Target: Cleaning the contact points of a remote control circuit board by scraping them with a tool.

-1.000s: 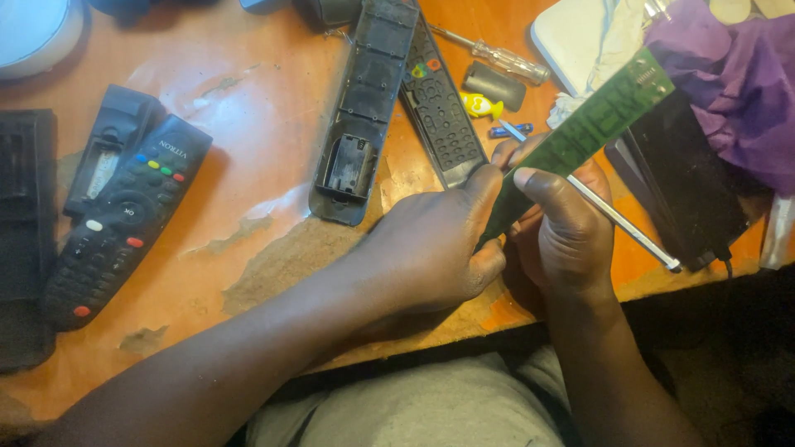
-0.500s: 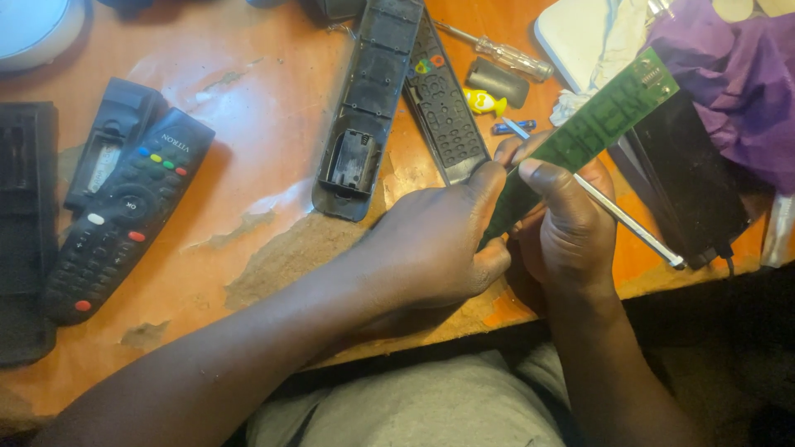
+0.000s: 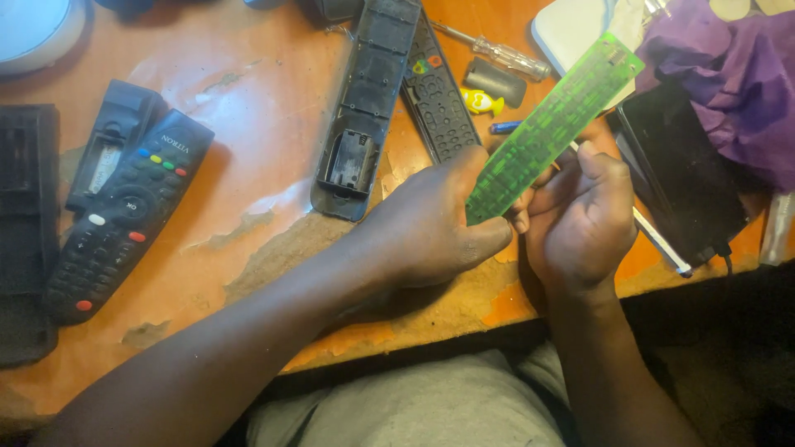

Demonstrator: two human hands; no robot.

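Note:
My left hand [image 3: 431, 228] grips the lower end of a long green circuit board [image 3: 555, 124], which slants up to the right above the orange table [image 3: 240, 91]. My right hand [image 3: 580, 215] is closed beside it, fingers against the board's lower edge, with a thin white rod [image 3: 658, 240] sticking out below the hand to the right. An opened black remote shell [image 3: 364, 108] and a black keypad piece [image 3: 439, 99] lie just behind my left hand.
Two black remotes [image 3: 124, 215] lie at the left beside a dark case [image 3: 25, 232]. A screwdriver [image 3: 497, 54], a small grey block [image 3: 494, 81], a yellow bit [image 3: 482, 102], a black device [image 3: 683, 174], purple cloth [image 3: 729, 74] and a white object [image 3: 571, 29] crowd the far right.
Both hands and the green board have shifted slightly; the right hand has slid up along the board's lower end.

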